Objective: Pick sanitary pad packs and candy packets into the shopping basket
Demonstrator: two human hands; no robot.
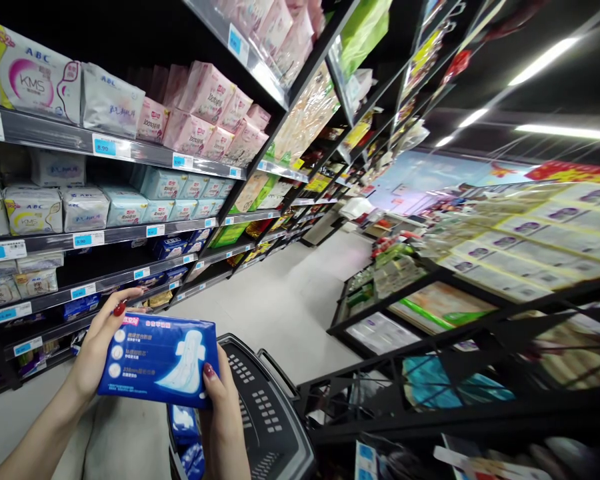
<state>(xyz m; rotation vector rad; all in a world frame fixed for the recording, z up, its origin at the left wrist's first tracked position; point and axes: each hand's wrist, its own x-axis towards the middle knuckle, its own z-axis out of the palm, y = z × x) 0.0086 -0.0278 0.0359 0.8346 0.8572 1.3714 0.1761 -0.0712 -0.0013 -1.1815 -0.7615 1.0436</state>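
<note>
While tiered shelves (145,155) of wrapped packs rise on the left of a shop aisle, a display stand (545,243) stacked with pale packs leans into view on the right, with a pale floor (260,293) between them. Low in front of the person is a black basket (273,417) with small slots in its side. Smaller blue packages (187,427) show beneath the hands, beside that slotted side; they appear to lie inside it, though its near part is partly hidden.

Above them, over the basket's near edge, a flat blue pack (155,360) is held up and slightly tilted, its printed face toward the viewer. The step in hand looks like holding it at reading height. From this pose, moving or turning it would call for both hands to act together, or for one to take its full weight before the other lets go.

The left hand (87,357) grasps the pack's left end, and the right hand (225,407) grasps its right end. Both are partly closed, opened only as far as the pack needs. The right thumb (211,381) presses on the front face; the fingers behind are hidden, so their exact placement cannot be told. Smallest of all, dark red nails show on both hands.
</note>
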